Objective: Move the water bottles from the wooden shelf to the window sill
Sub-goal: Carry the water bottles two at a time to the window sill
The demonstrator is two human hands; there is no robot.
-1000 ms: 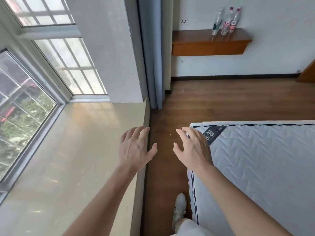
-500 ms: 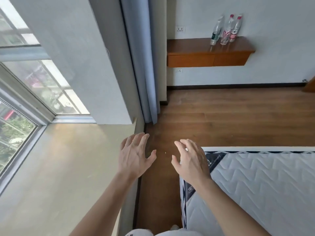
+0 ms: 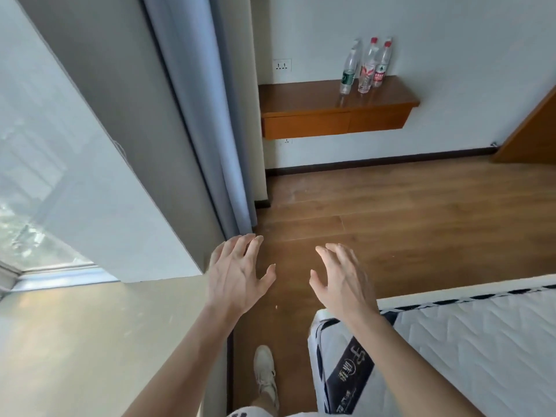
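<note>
Wooden and fixed to the wall, the shelf (image 3: 304, 100) sits well ahead of both hands, with three water bottles (image 3: 367, 67) standing upright in a close row near its back edge. The left hand (image 3: 237, 278) and right hand (image 3: 343, 284) hover side by side above the floor (image 3: 391, 221), apart, fingers spread and loose, holding nothing. The window sill (image 3: 90, 341) lies below and left of the left hand, a blue curtain (image 3: 216, 115) hangs just beyond its fingertips, and a mattress (image 3: 466, 341) lies right of the right wrist.
</note>
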